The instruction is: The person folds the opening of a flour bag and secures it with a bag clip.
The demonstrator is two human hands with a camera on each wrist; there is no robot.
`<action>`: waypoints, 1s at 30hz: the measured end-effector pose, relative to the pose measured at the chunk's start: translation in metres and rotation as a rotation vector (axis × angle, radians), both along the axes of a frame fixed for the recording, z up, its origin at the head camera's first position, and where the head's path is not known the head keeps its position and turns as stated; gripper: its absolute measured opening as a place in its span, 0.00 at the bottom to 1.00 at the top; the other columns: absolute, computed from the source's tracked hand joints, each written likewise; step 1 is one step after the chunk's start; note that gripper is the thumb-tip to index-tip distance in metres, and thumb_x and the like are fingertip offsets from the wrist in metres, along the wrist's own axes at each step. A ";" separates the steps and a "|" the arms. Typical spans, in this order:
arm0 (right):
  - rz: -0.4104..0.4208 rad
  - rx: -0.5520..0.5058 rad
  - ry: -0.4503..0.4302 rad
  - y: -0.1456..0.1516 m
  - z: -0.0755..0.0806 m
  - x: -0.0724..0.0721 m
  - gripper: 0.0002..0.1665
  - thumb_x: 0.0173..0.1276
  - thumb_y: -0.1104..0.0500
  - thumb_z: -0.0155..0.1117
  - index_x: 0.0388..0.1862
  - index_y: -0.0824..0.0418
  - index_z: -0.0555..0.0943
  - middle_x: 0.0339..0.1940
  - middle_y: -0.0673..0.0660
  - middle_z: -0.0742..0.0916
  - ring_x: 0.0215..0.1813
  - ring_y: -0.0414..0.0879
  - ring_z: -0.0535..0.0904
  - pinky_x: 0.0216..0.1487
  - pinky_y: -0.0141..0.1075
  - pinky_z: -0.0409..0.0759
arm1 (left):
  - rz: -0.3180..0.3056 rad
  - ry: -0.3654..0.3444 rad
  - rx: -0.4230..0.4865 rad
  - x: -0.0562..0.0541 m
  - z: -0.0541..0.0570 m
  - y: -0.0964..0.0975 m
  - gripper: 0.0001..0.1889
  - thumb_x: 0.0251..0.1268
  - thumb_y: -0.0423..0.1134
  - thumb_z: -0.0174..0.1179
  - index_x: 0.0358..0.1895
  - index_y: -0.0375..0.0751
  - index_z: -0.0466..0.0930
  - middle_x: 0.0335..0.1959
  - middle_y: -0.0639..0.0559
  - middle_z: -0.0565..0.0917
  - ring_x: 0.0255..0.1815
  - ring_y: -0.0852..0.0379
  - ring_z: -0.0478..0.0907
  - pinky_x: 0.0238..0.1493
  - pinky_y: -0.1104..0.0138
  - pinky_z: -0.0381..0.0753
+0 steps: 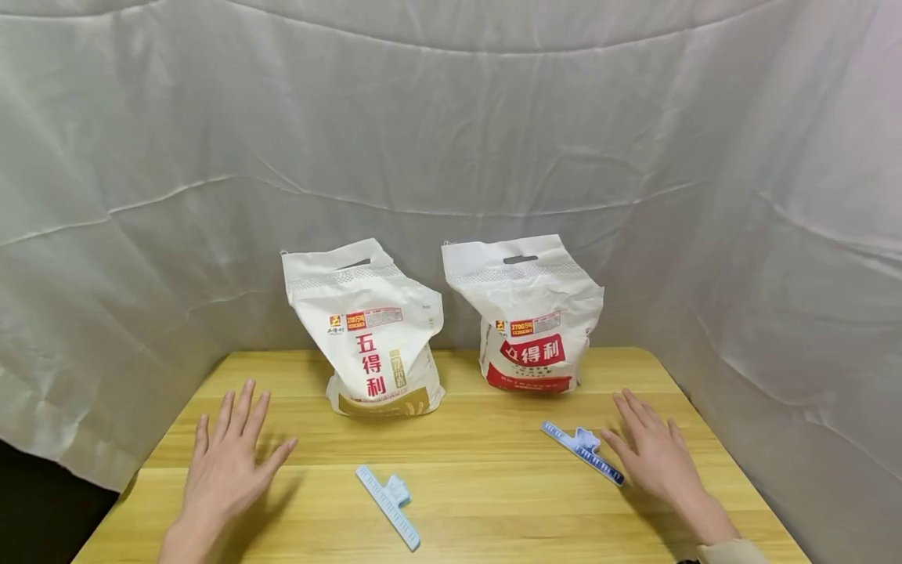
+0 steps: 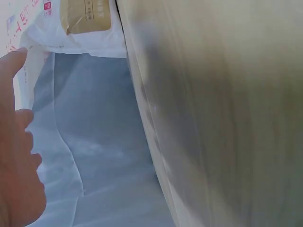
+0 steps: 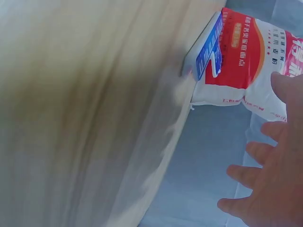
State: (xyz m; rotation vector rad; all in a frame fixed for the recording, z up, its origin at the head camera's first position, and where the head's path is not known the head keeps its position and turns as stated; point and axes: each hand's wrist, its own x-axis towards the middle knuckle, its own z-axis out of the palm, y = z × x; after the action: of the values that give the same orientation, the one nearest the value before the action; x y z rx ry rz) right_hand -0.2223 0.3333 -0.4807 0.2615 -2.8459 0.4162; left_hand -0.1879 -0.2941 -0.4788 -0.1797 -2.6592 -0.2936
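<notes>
Hovering above the counter (image 1: pixel 486 493) toward its left edge: left hand (image 1: pixel 229 470), palm down, fingers and thumb spread apart. Right hand (image 1: pixel 655 454), over the counter toward its right edge, likewise has fingers extended and apart; its thumb is just beside a narrow blue plastic bag clip with a darker near end (image 1: pixel 597 462). That clip lies slantwise, far end angled toward the counter's far left corner, near end toward the near right corner. A pale blue plastic bag clip (image 1: pixel 387 505) lies at a similar slant between the two hands, nearer the counter's near side, well apart from both. Standing by the far edge, left of its middle: a white plastic flour bag with red characters and a gold base band (image 1: pixel 380 337). Right of middle: a white plastic flour bag with a red banner and red base band (image 1: pixel 535 329). Both bag tops sag leftward. Grey cloth (image 1: pixel 451 141) hangs behind.
</notes>
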 end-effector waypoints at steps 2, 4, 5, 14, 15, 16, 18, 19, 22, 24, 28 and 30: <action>0.006 -0.008 0.011 -0.002 0.000 -0.001 0.45 0.81 0.37 0.51 0.85 0.60 0.56 0.84 0.67 0.60 0.78 0.74 0.59 0.71 0.78 0.47 | 0.000 0.025 0.004 -0.001 0.000 0.001 0.48 0.73 0.64 0.55 0.86 0.47 0.43 0.87 0.52 0.33 0.86 0.48 0.26 0.79 0.48 0.17; 0.009 -0.020 0.022 -0.004 0.001 -0.002 0.45 0.82 0.37 0.51 0.85 0.59 0.55 0.84 0.67 0.60 0.78 0.74 0.59 0.71 0.77 0.48 | -0.005 0.054 0.010 -0.002 0.001 0.002 0.48 0.73 0.63 0.56 0.86 0.47 0.43 0.87 0.53 0.34 0.86 0.48 0.27 0.79 0.48 0.19; 0.009 -0.028 0.026 -0.005 0.001 -0.002 0.44 0.82 0.37 0.50 0.85 0.59 0.55 0.84 0.67 0.60 0.78 0.74 0.59 0.71 0.77 0.48 | -0.010 0.071 0.014 -0.003 0.001 0.003 0.48 0.73 0.63 0.57 0.86 0.47 0.44 0.87 0.53 0.35 0.86 0.48 0.29 0.80 0.47 0.20; 0.019 -0.131 0.102 -0.019 0.011 -0.009 0.42 0.82 0.40 0.52 0.86 0.56 0.55 0.83 0.67 0.62 0.77 0.73 0.61 0.73 0.72 0.55 | -0.040 0.191 0.043 -0.012 0.010 0.009 0.47 0.70 0.62 0.59 0.85 0.48 0.50 0.87 0.53 0.43 0.87 0.46 0.40 0.82 0.46 0.29; 0.021 -0.142 0.115 -0.021 0.013 -0.010 0.41 0.82 0.40 0.52 0.86 0.56 0.56 0.83 0.66 0.62 0.77 0.73 0.62 0.72 0.72 0.56 | -0.043 0.201 0.047 -0.014 0.012 0.010 0.47 0.70 0.62 0.59 0.85 0.48 0.50 0.87 0.53 0.43 0.87 0.46 0.40 0.82 0.46 0.30; 0.023 -0.154 0.126 -0.023 0.015 -0.011 0.41 0.82 0.41 0.53 0.85 0.55 0.56 0.83 0.66 0.63 0.77 0.73 0.62 0.72 0.71 0.58 | -0.045 0.209 0.051 -0.015 0.013 0.011 0.46 0.71 0.62 0.59 0.85 0.48 0.50 0.87 0.54 0.43 0.87 0.46 0.41 0.82 0.46 0.30; 0.025 -0.183 0.142 -0.028 0.019 -0.012 0.40 0.82 0.42 0.54 0.85 0.54 0.57 0.83 0.65 0.63 0.77 0.72 0.62 0.71 0.71 0.60 | -0.051 0.229 0.059 -0.019 0.017 0.014 0.46 0.70 0.62 0.58 0.85 0.48 0.51 0.87 0.54 0.44 0.86 0.46 0.42 0.82 0.46 0.32; 0.027 -0.194 0.152 -0.031 0.021 -0.013 0.40 0.82 0.42 0.54 0.85 0.53 0.57 0.83 0.64 0.63 0.77 0.72 0.63 0.71 0.71 0.61 | -0.055 0.237 0.061 -0.020 0.018 0.015 0.46 0.71 0.62 0.58 0.85 0.48 0.51 0.87 0.53 0.45 0.86 0.46 0.42 0.82 0.45 0.33; 0.040 -0.226 0.178 -0.038 0.026 -0.016 0.39 0.82 0.44 0.56 0.85 0.54 0.58 0.83 0.63 0.64 0.77 0.71 0.63 0.71 0.70 0.62 | -0.062 0.254 0.066 -0.025 0.022 0.019 0.45 0.71 0.62 0.57 0.85 0.49 0.51 0.87 0.50 0.48 0.86 0.47 0.42 0.82 0.45 0.34; 0.046 -0.239 0.190 -0.042 0.029 -0.018 0.39 0.82 0.45 0.56 0.85 0.54 0.59 0.83 0.64 0.65 0.77 0.71 0.64 0.71 0.69 0.63 | -0.065 0.261 0.067 -0.028 0.025 0.022 0.45 0.72 0.63 0.56 0.85 0.49 0.51 0.86 0.49 0.50 0.86 0.47 0.42 0.83 0.44 0.35; 0.048 -0.258 0.191 -0.051 0.035 -0.022 0.39 0.82 0.45 0.56 0.85 0.55 0.58 0.83 0.63 0.65 0.78 0.70 0.64 0.70 0.69 0.64 | -0.075 0.275 0.069 -0.035 0.031 0.026 0.45 0.73 0.65 0.54 0.85 0.49 0.52 0.86 0.47 0.51 0.86 0.47 0.44 0.83 0.44 0.36; 0.050 -0.270 0.190 -0.056 0.038 -0.024 0.40 0.82 0.44 0.56 0.85 0.54 0.59 0.83 0.61 0.64 0.78 0.69 0.63 0.71 0.69 0.64 | -0.081 0.284 0.069 -0.038 0.035 0.029 0.44 0.73 0.66 0.52 0.84 0.48 0.52 0.86 0.48 0.52 0.86 0.46 0.45 0.83 0.44 0.37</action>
State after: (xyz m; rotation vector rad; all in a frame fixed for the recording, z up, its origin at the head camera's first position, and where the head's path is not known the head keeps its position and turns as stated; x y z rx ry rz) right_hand -0.2467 0.2776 -0.4425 0.3024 -2.5652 0.7368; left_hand -0.2259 -0.2655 -0.4441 -0.2853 -2.3610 -0.3577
